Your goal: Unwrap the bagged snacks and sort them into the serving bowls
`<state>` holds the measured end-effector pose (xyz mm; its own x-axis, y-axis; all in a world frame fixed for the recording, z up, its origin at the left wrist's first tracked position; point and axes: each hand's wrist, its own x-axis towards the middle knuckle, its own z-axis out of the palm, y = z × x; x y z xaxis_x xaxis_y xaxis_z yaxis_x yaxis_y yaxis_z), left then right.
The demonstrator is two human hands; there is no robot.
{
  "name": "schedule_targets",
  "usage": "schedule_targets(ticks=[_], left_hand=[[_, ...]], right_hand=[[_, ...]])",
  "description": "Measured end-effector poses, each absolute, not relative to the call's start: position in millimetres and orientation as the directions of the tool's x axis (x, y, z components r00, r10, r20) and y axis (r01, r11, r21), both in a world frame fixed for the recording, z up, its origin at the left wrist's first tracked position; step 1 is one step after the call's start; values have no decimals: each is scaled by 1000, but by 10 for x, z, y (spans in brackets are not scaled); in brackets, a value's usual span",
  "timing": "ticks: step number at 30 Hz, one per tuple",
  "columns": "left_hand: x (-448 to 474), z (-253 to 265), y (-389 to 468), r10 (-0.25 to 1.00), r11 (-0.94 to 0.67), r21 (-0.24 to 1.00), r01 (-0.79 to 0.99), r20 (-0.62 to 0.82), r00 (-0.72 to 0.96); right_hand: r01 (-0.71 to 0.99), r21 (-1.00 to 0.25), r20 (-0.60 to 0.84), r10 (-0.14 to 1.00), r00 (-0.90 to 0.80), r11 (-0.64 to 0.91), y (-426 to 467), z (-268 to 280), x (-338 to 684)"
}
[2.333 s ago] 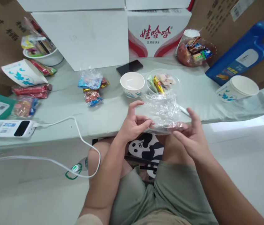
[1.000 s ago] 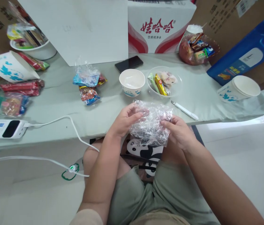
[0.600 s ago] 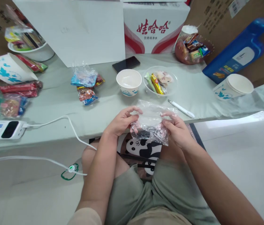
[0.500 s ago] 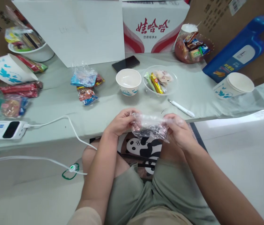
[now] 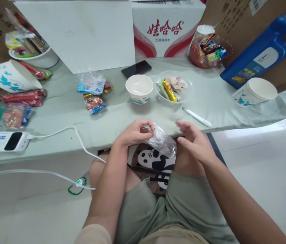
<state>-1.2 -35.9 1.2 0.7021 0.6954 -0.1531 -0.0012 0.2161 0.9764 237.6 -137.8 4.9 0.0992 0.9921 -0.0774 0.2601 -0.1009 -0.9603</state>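
Pinched between the fingers of my left hand (image 5: 135,133) is a clear plastic bag (image 5: 163,140), hanging over the table's front edge above my lap. My right hand (image 5: 195,140) is just right of the bag, apart from it, with thumb and fingers spread and nothing between them. Beyond my hands stands a white paper bowl (image 5: 139,88). To its right is a clear plastic bowl (image 5: 187,96) with several wrapped snacks (image 5: 170,88). A white utility knife (image 5: 197,117) lies past my right hand.
Wrapped snacks (image 5: 92,91) lie left of the bowl. A phone (image 5: 136,69) rests before the white box (image 5: 168,30). On the right stand paper cups (image 5: 254,92) and a blue bottle (image 5: 259,51). A power bank (image 5: 3,140) with a white cable (image 5: 78,132) is at left.
My right hand has let go of the bag and opened. The bag, stretched between both hands before, now hangs from my left hand alone.
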Motion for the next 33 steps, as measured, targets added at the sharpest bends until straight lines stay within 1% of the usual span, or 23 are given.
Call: schedule_targets(ticks=[2,3,4,5,6,7,8,9,10,12,14,16,18,21,22,23,25,26,27,29,30,32,33], left_hand=[[-18,6,-342,682,192,981,2,-135,719],[-25,5,-330,721,142,990,13,-112,684],[-31,9,-320,796,57,998,39,-70,602],[-34,19,-314,880,-51,995,91,2,475],[-30,35,-316,937,-161,974,162,99,334],[-17,57,-328,953,-251,940,232,197,230],[8,81,-349,942,-317,907,278,267,203],[44,105,-378,919,-366,886,283,297,258],[87,125,-410,879,-400,882,248,293,375],[178,139,-469,754,-389,908,153,218,619],[235,113,-497,697,-288,950,123,120,707],[232,61,-489,683,-183,977,111,45,729],[180,11,-459,668,-89,993,82,-1,744],[76,-18,-418,668,50,999,17,-46,742],[46,-14,-409,677,80,997,-17,-42,735],[19,-7,-399,697,91,994,-56,-23,717],[-31,11,-373,776,55,989,-141,47,629],[-57,17,-353,825,19,985,-170,81,559],[-84,19,-330,873,-20,983,-182,106,476],[-140,12,-278,942,-85,983,-161,132,309],[-167,4,-253,959,-105,984,-146,138,245],[-210,-15,-215,975,-130,984,-124,150,167],[-224,-23,-203,976,-140,983,-116,157,151]], right_hand=[[252,-949,-230,964,-133,-191,-1336,81,2259],[279,-933,-293,932,-215,-229,-1319,94,2204],[302,-919,-332,911,-243,-255,-1305,102,2155],[315,-908,-353,908,-226,-275,-1295,107,2115],[317,-903,-359,915,-184,-290,-1287,109,2083],[312,-901,-356,924,-137,-300,-1282,110,2059],[313,-901,-349,931,-109,-301,-1277,112,2043],[316,-904,-334,937,-99,-289,-1273,118,2034],[318,-911,-308,946,-99,-263,-1269,129,2030],[315,-929,-234,968,-90,-195,-1261,164,2033],[310,-940,-171,983,-63,-143,-1259,205,2046],[323,-937,-155,986,-53,-130,-1262,232,2058],[385,-916,-125,992,-22,-107,-1263,234,2054],[508,-860,6,994,105,-48,-1238,218,2008],[536,-844,31,995,99,-27,-1216,225,1990],[556,-831,35,998,51,0,-1183,249,1974],[591,-802,40,995,-91,86,-1065,361,1960],[617,-775,76,989,-125,138,-969,453,1959],[653,-735,138,983,-119,182,-842,565,1957],[749,-618,314,948,-42,238,-485,814,1928],[805,-537,382,924,-37,254,-263,927,1893],[880,-358,428,893,-142,311,217,1075,1781],[898,-277,401,891,-215,341,446,1100,1713]])
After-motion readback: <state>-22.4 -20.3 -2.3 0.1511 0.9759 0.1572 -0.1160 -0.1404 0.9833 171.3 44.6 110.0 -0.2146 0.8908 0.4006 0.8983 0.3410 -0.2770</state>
